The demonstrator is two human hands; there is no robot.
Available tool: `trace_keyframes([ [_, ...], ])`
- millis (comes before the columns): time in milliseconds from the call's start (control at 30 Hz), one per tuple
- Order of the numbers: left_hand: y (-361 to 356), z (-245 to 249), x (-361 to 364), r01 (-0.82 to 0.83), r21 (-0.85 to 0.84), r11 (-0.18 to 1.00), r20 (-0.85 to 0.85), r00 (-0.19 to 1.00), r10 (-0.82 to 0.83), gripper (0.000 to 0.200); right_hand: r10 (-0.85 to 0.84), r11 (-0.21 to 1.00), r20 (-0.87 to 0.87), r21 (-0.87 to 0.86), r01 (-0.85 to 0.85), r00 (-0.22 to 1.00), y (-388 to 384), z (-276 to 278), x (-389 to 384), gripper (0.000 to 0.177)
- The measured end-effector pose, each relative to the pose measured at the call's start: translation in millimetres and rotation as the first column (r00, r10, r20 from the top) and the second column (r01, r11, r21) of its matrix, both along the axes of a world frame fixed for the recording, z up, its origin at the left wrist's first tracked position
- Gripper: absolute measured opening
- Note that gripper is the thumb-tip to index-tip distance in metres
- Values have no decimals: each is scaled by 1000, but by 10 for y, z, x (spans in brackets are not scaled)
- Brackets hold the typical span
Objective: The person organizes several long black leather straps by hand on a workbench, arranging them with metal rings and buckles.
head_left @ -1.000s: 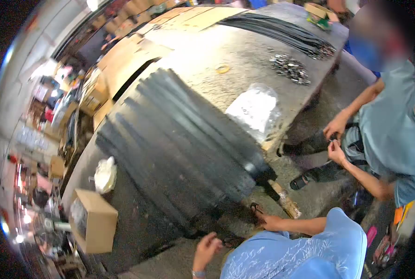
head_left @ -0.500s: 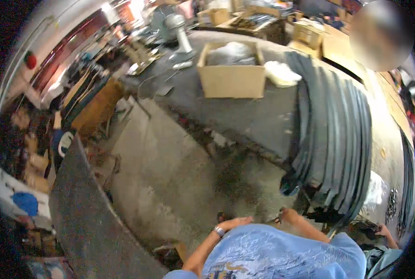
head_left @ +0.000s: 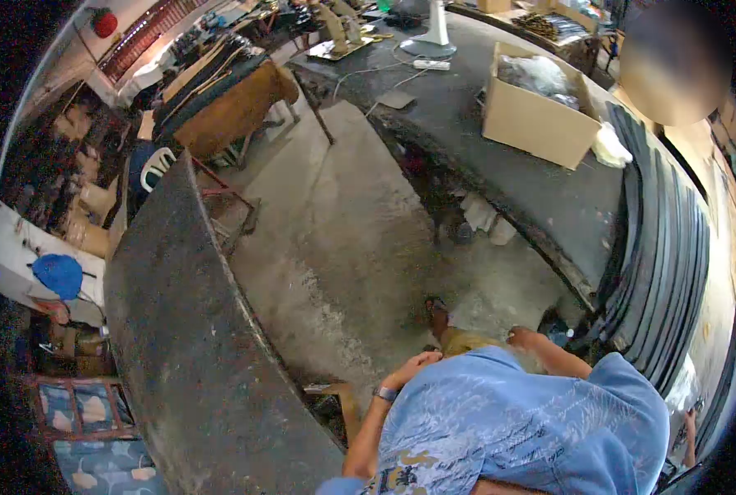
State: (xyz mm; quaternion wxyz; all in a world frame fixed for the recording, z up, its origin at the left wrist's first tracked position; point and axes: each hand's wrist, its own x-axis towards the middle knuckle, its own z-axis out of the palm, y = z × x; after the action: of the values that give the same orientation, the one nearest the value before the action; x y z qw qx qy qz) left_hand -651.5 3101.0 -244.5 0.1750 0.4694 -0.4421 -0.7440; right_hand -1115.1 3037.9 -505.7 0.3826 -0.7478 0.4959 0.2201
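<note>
Below the camera, over the floor [head_left: 343, 239] between two dark surfaces, both hands are seen held low in front of a blue shirt [head_left: 516, 421]. The left hand [head_left: 415, 367] is kept beside the knee, a wristband [head_left: 387, 393] being worn at its wrist; its fingers [head_left: 431, 358] are loosely curled and released, with nothing grasped. The right hand [head_left: 523, 337] is held just beyond the knee, near the lower ends of the strips [head_left: 665, 247]; whether its fingers are clenched cannot be told, as they are small and blurred. The strips, black and stacked side by side, are laid across the right surface [head_left: 549, 194] and are hung over its near edge. Farther along that surface a box [head_left: 537, 124] is set, and a white bag [head_left: 611, 147] is laid between the box and the strips, touching the strips. A sandalled foot [head_left: 436, 307] is planted on the floor ahead of the hands. The left surface [head_left: 186, 330] is curved past the left hand, well apart from the strips.
</note>
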Motion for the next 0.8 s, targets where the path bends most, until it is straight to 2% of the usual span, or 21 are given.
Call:
trace_keyframes([
  [33, -43, 1, 117, -22, 37, 999, 17, 1000, 21, 47, 96, 992, 116, -94, -85, 989, -22, -43, -16, 26],
  [100, -136, -88, 357, -65, -69, 995, -29, 998, 64, 45, 314, 924, 300, -317, -216, 901, -93, -67, -39, 24],
  [200, -328, -248, 712, -161, -170, 972, -29, 987, 159, 45, 633, 726, 461, -633, -269, 622, -344, 113, 4, 22],
  [233, -394, -318, 824, -197, -192, 961, -21, 980, 197, 45, 603, 782, 480, -513, -354, 638, -446, 392, 91, 24],
  [300, -550, -705, 1127, -215, -118, 969, 60, 973, 223, 45, 543, 836, 495, -241, -493, 679, -660, 872, 291, 28],
  [333, -694, -752, 1254, -224, -84, 971, 101, 967, 232, 45, 482, 862, 475, -108, -494, 737, -803, 1000, 404, 29],
  [400, -976, -663, 1475, -267, -148, 952, 237, 925, 296, 47, 263, 923, 357, 177, -341, 896, -1099, 951, 671, 30],
  [433, -1194, -497, 1583, -283, -183, 942, 300, 896, 328, 48, 91, 935, 219, 317, -159, 971, -1313, 864, 867, 31],
  [467, -1344, -303, 1676, -300, -167, 939, 367, 865, 342, 48, -86, 910, 44, 409, 61, 995, -1510, 716, 1023, 33],
  [500, -1480, -79, 1754, -315, -152, 937, 432, 832, 349, 49, -216, 867, -106, 436, 241, 971, -1729, 568, 1179, 34],
  [533, -1696, 30, 1869, -327, -142, 934, 490, 797, 353, 50, -285, 846, -174, 416, 333, 943, -2010, 426, 1322, 36],
  [567, -1947, 2, 2046, -164, -182, 969, 612, 753, 243, 52, -342, 843, -180, 376, 386, 922, -2320, 230, 1454, 38],
  [600, -2107, -79, 2217, -1, -187, 982, 719, 681, 137, 53, -391, 861, -91, 315, 399, 916, -2633, -215, 1405, 32],
  [633, -2158, -157, 2329, 44, -135, 990, 780, 621, 79, 55, -423, 876, 3, 254, 409, 906, -2938, -641, 1367, 32],
  [667, -2201, -244, 2442, 87, -77, 993, 831, 557, 16, 56, -450, 866, 83, 286, 411, 889, -3275, -391, 1595, 32],
  [700, -2364, -329, 2586, 17, -9, 1000, 851, 525, -1, 58, -473, 858, 169, 309, 409, 865, -3681, -136, 1933, 32],
  [733, -2494, -381, 2687, -47, 49, 998, 875, 483, -20, 60, -357, 922, 167, 222, 318, 919, -3909, -62, 2053, 32],
  [800, -2611, -556, 2832, -135, -203, 970, 661, 712, 237, 64, -122, 993, 173, 16, 121, 977, -4735, -211, 2618, 32],
])
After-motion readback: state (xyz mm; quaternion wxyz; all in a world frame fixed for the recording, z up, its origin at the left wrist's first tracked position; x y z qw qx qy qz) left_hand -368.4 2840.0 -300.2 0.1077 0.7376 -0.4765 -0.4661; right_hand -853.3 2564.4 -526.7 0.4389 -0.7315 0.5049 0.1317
